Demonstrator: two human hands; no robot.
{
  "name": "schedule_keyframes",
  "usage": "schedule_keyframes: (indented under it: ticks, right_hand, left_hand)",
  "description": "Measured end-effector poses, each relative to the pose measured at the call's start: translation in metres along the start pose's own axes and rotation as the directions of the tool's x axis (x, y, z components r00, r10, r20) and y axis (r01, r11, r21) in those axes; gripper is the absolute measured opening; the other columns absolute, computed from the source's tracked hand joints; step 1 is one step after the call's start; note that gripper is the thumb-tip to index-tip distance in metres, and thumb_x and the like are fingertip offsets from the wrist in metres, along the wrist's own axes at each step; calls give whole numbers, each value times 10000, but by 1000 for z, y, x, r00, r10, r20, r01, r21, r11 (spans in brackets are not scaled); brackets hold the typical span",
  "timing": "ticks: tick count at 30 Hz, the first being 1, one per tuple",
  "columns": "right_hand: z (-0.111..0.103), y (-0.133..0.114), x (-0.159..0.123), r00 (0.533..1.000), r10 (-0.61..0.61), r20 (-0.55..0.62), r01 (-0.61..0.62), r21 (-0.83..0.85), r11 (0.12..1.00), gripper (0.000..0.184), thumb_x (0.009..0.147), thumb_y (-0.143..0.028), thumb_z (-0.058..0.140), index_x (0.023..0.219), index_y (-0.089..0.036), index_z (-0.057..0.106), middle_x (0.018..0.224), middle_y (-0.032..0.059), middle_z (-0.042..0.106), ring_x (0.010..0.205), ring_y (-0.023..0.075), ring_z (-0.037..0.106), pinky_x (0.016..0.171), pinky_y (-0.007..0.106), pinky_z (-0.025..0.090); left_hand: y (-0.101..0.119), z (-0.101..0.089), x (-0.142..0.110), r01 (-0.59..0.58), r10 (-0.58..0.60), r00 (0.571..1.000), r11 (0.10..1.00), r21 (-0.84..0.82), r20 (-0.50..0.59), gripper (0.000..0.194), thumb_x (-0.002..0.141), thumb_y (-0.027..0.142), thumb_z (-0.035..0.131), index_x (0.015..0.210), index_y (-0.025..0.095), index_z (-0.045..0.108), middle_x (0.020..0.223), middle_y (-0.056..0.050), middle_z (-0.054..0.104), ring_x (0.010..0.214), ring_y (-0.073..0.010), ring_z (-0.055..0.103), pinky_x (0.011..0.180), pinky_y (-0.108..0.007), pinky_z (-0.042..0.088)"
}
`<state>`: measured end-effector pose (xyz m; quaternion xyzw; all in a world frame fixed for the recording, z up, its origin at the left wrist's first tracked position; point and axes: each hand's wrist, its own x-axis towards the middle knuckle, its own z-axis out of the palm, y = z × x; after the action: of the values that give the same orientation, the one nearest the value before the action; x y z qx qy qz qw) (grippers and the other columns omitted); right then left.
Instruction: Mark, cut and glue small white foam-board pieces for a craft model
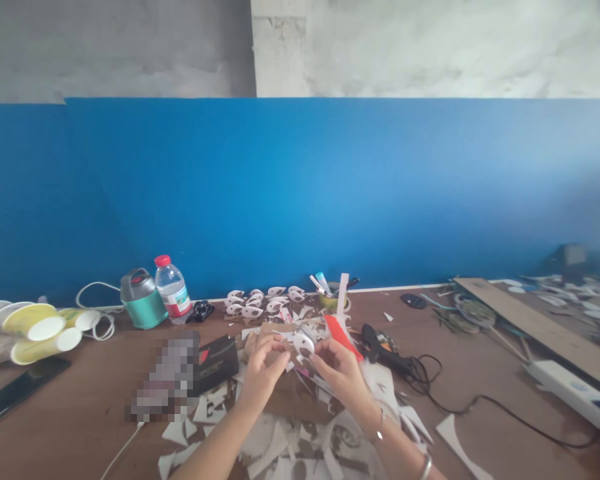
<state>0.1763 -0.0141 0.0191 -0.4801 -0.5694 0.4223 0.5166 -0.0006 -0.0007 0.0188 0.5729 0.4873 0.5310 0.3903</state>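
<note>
So the brown desk (pixel 350 420) is taking up most of the space, with a heap of white scraps (pixel 275 443) spreading under both wrists and a black glue gun (pixel 387 353) lying just off to the right, cord trailing. A clear bottle (pixel 173 293) is standing back left, near a bunch of little white bird shapes (pixel 253 303). Right hand's (pixel 343 370) fingers are pinching another white bird piece (pixel 304 345) between the two hands, while the left's (pixel 265 367) are curling beside it, thumb and fingertips slightly apart.

craft workshop | glue gun (pixel 387 353) | paper scraps (pixel 275 443) | bare concrete wall (pixel 430 50)
</note>
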Motion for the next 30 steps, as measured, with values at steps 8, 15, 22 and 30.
schedule_keyframes:
  ticks: [8, 15, 22, 30]
  right_hand:
    - [1, -5, -2, 999, 4, 45, -5, 41, 999, 363, 757, -525, 661, 754, -175, 563, 639, -20, 515, 571, 121, 443, 532, 248, 366]
    - [0, -7, -3, 998, 12, 54, -14, 30, 999, 372, 742, -534, 673, 762, -175, 575, 637, -25, 514, 573, 119, 437, 532, 245, 358]
    - [0, -9, -3, 998, 12, 65, -15, 43, 999, 366, 739, -532, 676, 766, -181, 574, 645, -22, 521, 576, 119, 444, 532, 246, 370]
    - [1, -13, -5, 998, 22, 59, -24, 32, 999, 338, 743, -502, 678, 756, -181, 574, 635, -25, 516, 573, 117, 435, 530, 245, 363]
  left_hand:
    - [2, 2, -2, 25, -25, 1000, 999, -21, 7, 99, 720, 307, 638, 695, 211, 639, 1118, -80, 648, 1124, -294, 549, 996, -387, 373]
    - [0, 2, -3, 37, -36, 999, 998, -53, 27, 102, 733, 319, 633, 720, 218, 641, 1138, -68, 654, 1122, -287, 551, 999, -384, 371]
    - [-1, 3, -3, 61, -60, 998, 993, -97, 19, 144, 722, 336, 655, 679, 201, 630, 1171, -79, 648, 1161, -295, 534, 1003, -374, 357]
    - [-2, 4, -3, 78, -76, 997, 989, -126, 21, 171, 713, 357, 658, 684, 189, 642, 1172, -90, 646, 1147, -298, 543, 968, -364, 389]
